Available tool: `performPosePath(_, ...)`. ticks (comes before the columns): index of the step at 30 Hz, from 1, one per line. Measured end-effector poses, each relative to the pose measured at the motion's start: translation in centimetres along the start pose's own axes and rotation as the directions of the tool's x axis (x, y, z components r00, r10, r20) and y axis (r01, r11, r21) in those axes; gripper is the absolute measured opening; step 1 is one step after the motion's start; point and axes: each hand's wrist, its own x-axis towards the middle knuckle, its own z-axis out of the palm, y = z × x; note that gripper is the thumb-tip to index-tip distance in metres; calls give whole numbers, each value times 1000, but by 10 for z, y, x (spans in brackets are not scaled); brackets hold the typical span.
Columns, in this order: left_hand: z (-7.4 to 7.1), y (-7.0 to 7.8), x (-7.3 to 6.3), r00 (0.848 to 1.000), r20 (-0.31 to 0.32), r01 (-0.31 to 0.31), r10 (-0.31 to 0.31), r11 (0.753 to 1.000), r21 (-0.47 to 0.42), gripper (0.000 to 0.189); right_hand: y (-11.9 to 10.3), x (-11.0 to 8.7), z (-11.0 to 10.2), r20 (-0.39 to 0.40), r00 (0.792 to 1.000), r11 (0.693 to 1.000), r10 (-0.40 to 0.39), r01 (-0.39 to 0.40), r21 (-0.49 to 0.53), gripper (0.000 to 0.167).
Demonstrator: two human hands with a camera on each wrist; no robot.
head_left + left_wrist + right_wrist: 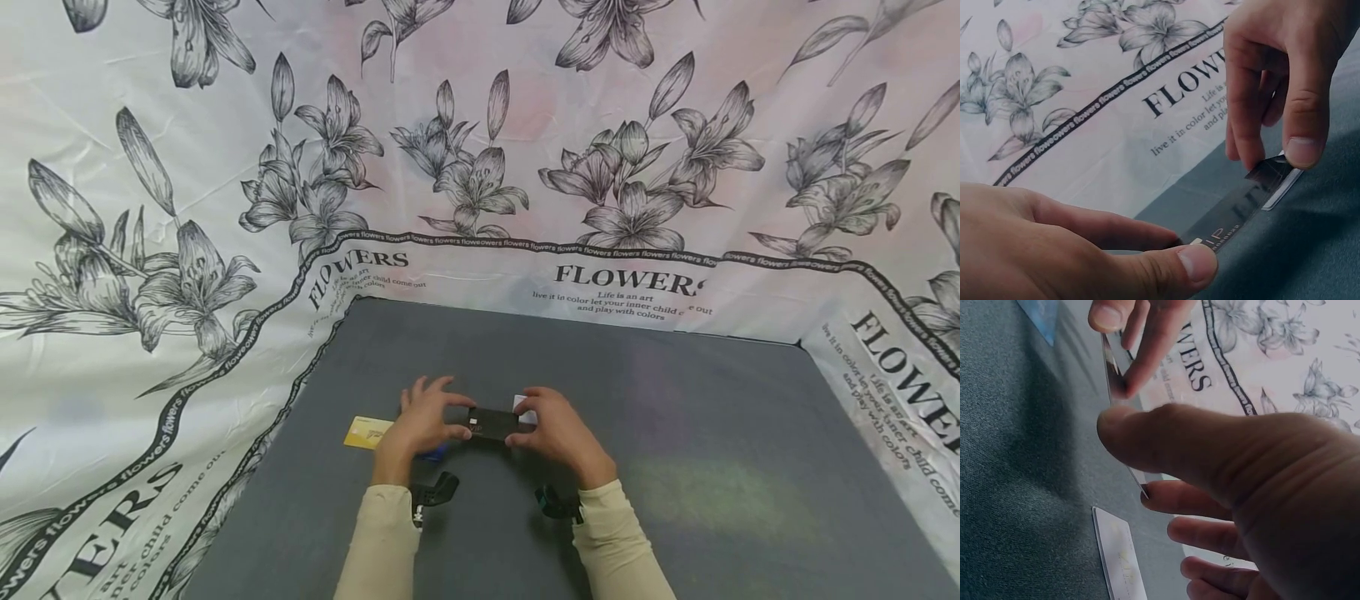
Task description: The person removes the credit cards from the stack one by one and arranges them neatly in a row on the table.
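A black card [492, 424] marked "VIP" is held between both hands above the grey table, its surface glossy in the left wrist view. My left hand [423, 422] pinches its left end between thumb and index finger. At the opposite end, my right hand [558, 428] pinches the card between thumb and fingers. Beyond and below the right hand lies a white card [1119, 555], partly covered by that hand in the head view. A yellow card [367, 432] lies left of my left hand, and a blue card [435, 453] shows partly beneath the left wrist.
The dark grey tabletop [712, 417] stretches out on both sides of the arms. White cloth [480, 275] printed with flowers and lettering hangs along the table's back and sides. Each wrist wears a black camera mount [437, 491].
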Motion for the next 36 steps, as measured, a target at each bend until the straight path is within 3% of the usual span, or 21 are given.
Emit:
performPosePath(23, -7, -12, -12, 999, 34, 18, -16, 999, -41, 40, -10, 2, 8, 59, 998, 999, -33, 34, -12, 38)
performPosePath(36, -1, -17, -19, 1000, 5, 21, -21, 1000, -23, 39, -13, 1, 17, 52, 996, 997, -76, 77, -18, 39)
